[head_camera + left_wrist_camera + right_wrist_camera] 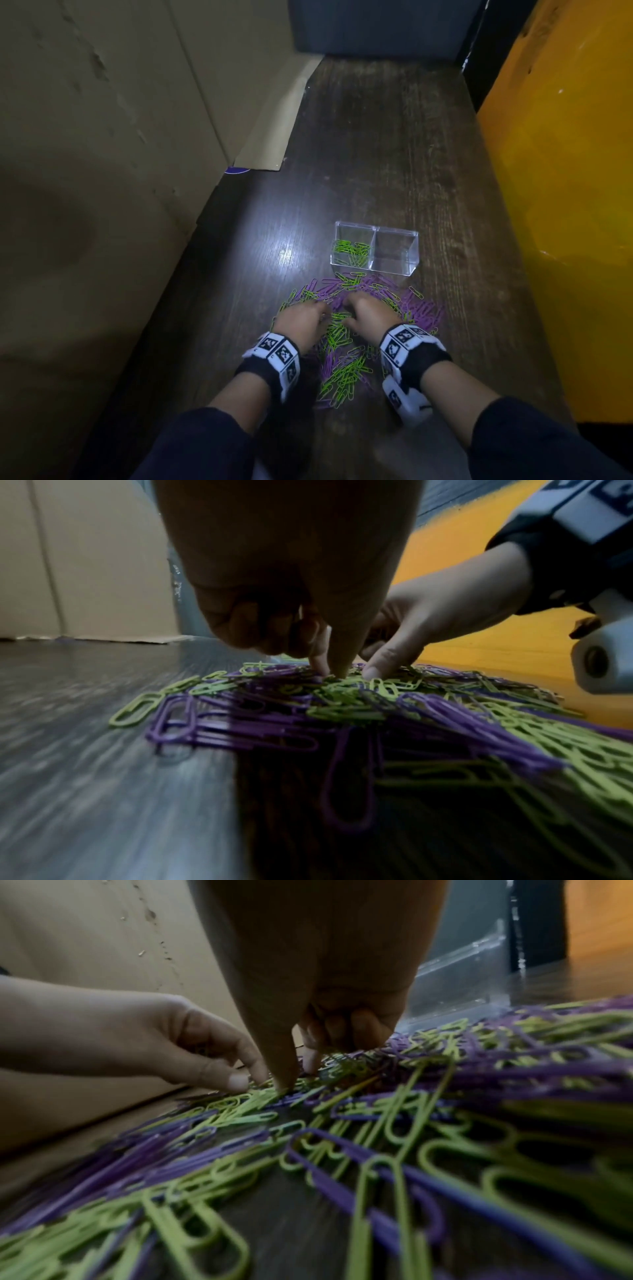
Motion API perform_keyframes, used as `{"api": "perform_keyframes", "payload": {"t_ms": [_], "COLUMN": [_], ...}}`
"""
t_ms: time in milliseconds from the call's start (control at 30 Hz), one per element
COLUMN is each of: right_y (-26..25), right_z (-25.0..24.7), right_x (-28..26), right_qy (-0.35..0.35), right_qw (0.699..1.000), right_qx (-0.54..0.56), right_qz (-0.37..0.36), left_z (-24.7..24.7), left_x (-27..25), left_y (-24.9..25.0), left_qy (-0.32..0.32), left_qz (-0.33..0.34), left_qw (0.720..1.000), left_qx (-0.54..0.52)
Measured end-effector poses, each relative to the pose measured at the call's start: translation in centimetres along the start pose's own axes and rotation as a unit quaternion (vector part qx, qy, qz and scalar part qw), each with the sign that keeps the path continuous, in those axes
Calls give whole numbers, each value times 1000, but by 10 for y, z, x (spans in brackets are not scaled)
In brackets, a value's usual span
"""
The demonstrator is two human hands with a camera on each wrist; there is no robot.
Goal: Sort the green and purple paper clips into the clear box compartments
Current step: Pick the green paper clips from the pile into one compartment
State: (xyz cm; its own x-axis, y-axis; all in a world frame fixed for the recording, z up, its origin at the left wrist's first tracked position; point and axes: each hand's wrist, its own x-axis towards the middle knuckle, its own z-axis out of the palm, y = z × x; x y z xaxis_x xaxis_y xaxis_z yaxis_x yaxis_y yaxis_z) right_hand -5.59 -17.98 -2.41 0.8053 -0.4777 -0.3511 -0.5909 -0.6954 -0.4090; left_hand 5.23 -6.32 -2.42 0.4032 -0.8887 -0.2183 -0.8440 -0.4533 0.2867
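Right now the mixed pile of paper clips [356, 329] lies loose on the dark wood desk [394, 154], green and purple tangled together, spreading from near the wrists up to the clear box [375, 250]. Box stands at 12 o'clock from the pile, its near wall just touching the top clips. Two compartments: left one holds green clips [351, 251] only; right one [395, 255] looks bare, though glare makes that hard to confirm.

Both hands are down in the pile centre, close together but not touching. Left hand [303, 320] at 9 o'clock of the pile: wrist view shows index and thumb tips pressed together onto the clips, other fingers curled under; whether a clip is actually pinched, can't tell. Right hand [366, 315] at 3 o'clock of centre: thumb and index pointing down into the clips, remaining fingers curled; again no clear sign of a clip held.

Each wrist carries a black strap w/ white blocks bearing black-and-white square marker patterns [279, 351]; no readable words anywhere. Dark sleeves [191, 448] cover the forearms.

Around: cardboard sheet [102, 137] leans along the desk from 7 to 11 o'clock, its lower flap resting on the wood, a small blue-purple scrap [236, 170] peeking from under it. Yellow-orange surface [565, 205] runs along 1 to 4 o'clock. Dark grey panel [376, 27] closes off 12 o'clock. A bright light reflection sits on the wood just left of the box.
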Motion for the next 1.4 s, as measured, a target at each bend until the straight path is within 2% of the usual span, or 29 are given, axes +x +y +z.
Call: {"api": "perform_keyframes", "payload": {"t_ms": [133,433,600,700,800,900,1067,1167,1233,1300,1400], "right_y": [-6,-10,-12,-6,7,19,21,22,23,22,20], "right_z": [0,-14,-13,-12,-15,-20,-23,-18,-16,-14,-11], "right_x": [6,15,16,10,1,-8,-27,-34,-38,-43,-51], "right_qy": [-31,-92,-111,-112,-56,-3,16,13,-14,-47,-52], "right_qw": [998,992,985,989,993,955,885,805,759,747,785], "right_qx": [-51,-90,-122,-67,95,297,464,584,637,649,598], "right_qz": [-23,-20,-50,-65,-45,-21,32,107,131,135,151], "left_z": [2,-5,-7,-10,-13,-17,-15,-11,-8,-8,-8], "left_x": [6,20,24,23,18,12,5,3,0,-5,-13], "left_y": [-9,-12,-13,-15,-17,-17,-17,-17,-18,-16,-13], "left_qy": [-2,-17,-45,-53,-43,-32,-36,-32,-16,3,25], "left_qz": [-26,-20,-7,-12,-59,-86,-86,-96,-107,-116,-118], "left_qw": [1000,1000,998,998,989,978,969,958,955,952,944], "left_qx": [0,12,34,-8,-127,-188,-230,-268,-278,-284,-307]}}
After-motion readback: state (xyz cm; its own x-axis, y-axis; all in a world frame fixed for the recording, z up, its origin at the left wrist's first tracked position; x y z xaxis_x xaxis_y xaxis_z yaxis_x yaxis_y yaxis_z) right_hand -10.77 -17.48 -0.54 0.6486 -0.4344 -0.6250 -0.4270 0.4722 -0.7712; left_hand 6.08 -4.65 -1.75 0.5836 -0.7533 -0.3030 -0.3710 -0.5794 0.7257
